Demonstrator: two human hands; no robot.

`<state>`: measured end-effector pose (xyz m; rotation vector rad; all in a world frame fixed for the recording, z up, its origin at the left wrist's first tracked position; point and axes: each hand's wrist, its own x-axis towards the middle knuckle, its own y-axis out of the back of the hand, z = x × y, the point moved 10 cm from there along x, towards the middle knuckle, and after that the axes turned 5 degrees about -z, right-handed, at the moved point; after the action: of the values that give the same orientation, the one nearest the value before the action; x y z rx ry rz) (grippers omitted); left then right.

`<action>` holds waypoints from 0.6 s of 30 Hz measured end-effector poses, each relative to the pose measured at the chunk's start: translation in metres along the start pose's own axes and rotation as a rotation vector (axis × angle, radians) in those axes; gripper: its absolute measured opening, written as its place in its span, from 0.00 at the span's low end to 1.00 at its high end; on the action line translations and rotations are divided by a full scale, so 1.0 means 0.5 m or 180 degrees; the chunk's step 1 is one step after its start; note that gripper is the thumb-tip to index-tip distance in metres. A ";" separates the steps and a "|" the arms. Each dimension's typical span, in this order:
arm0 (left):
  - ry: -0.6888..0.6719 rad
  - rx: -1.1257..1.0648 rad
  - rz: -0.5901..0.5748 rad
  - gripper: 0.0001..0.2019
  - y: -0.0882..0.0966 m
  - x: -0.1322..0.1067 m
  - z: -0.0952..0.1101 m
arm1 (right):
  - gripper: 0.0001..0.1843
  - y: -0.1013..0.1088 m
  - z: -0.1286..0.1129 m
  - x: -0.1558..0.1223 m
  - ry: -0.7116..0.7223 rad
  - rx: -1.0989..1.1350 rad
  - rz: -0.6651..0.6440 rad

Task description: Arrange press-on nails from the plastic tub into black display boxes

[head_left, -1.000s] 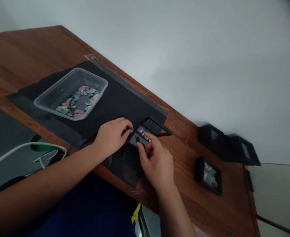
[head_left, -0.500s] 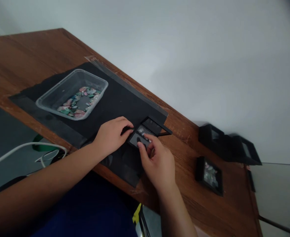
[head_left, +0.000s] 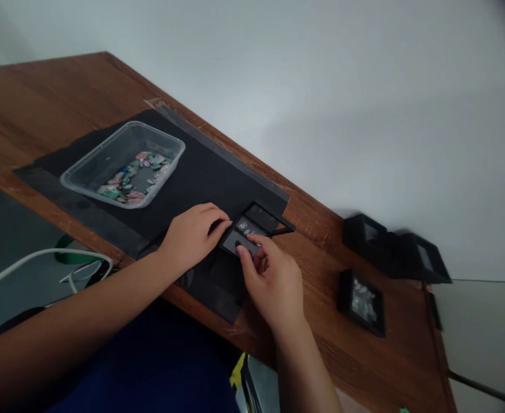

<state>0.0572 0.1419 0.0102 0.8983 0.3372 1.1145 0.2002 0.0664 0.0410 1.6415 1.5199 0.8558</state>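
Note:
A small black hinged case [head_left: 232,241] lies on the black mat [head_left: 205,172], its framed lid [head_left: 283,223] standing open at the far right side. Small pale pieces [head_left: 243,226] sit in a row inside it. The fingertips of my left hand [head_left: 190,235] close together on the case's left edge. Over the case's inside, my right hand [head_left: 277,275] has thumb and forefinger curled in a near pinch, the other fingers folded under. Whatever is between those fingertips is too small or hidden to make out.
A clear plastic tub [head_left: 74,184] of pink, green and white pieces stands on the mat's left part. To the right are a black box with a clear window [head_left: 362,301] and two black boxes [head_left: 424,258] by the wall. A white cable [head_left: 41,252] hangs below the table's front edge.
The whole view has shifted slightly. Both hands stay at the case, with hardly any visible movement of the fingers, and the lid is still open.

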 end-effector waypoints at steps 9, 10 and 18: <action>-0.0093 -0.0921 0.0264 0.07 0.018 -0.005 -0.009 | 0.13 -0.003 -0.001 -0.001 0.0060 0.0025 -0.0047; -0.0169 -0.0940 0.0342 0.06 0.023 -0.006 -0.004 | 0.13 -0.004 -0.001 -0.001 0.0072 0.0024 -0.0047; -0.0663 -0.1291 0.0367 0.04 0.031 -0.014 0.027 | 0.13 -0.013 -0.007 0.006 0.0226 -0.0014 -0.0104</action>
<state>0.0529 0.1318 0.0289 0.6688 -0.1129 1.1310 0.1943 0.0698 0.0372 1.5942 1.5878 0.9076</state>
